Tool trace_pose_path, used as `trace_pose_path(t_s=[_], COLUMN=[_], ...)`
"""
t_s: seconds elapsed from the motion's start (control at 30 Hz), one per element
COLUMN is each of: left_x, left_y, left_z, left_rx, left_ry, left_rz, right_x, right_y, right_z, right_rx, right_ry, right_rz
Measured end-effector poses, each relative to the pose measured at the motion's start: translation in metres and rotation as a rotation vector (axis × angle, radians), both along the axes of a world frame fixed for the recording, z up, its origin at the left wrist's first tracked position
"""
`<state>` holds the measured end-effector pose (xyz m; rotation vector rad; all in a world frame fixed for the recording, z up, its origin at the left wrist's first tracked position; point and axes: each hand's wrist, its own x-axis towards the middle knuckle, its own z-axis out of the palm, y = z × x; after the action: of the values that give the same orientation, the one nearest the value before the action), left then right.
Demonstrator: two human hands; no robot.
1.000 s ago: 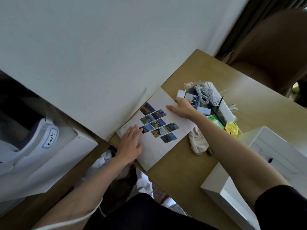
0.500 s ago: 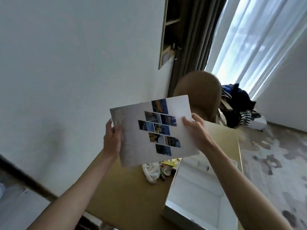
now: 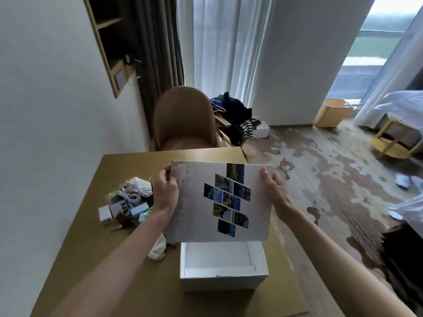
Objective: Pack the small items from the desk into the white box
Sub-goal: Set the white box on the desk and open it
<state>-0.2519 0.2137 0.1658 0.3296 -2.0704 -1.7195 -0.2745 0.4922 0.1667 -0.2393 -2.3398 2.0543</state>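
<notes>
Head view: a white card [image 3: 194, 221] printed with a slanted mosaic of blue and yellow photo tiles (any lettering is too blurred to read) hangs over the open white box [image 3: 223, 276] on the tabletop [image 3: 83, 244]. The left hand [image 3: 166, 195] has a pinching grip on the card's left edge. The right hand [image 3: 274, 193] clasps its right edge, thumb in front. The small items [image 3: 128, 202], cables and little boxes, lie on the tabletop just left of the card.

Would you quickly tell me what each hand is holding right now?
Left hand: grips the white card with blue photo tiles.
Right hand: pinches the same card's right edge.
</notes>
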Motion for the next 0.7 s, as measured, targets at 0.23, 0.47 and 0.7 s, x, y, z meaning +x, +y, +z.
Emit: trace_pose_path(t_s=[0.23, 0.47, 0.7], left_x=[-0.047, -0.093, -0.112], left_y=[-0.008, -0.017, 0.006], left_z=[-0.004, 0.000, 0.010], left_rx=[0.005, -0.052, -0.243], left_ry=[-0.036, -0.077, -0.053], left_rz=[-0.145, -0.367, -0.745], right_x=[0.008, 0.020, 0.036], right_y=[0.016, 0.023, 0.016], right_z=[0.008, 0.012, -0.002], right_rx=[0.027, 0.075, 0.463], right_ry=[0.014, -0.083, -0.329], right_rz=[0.030, 0.213, 0.459])
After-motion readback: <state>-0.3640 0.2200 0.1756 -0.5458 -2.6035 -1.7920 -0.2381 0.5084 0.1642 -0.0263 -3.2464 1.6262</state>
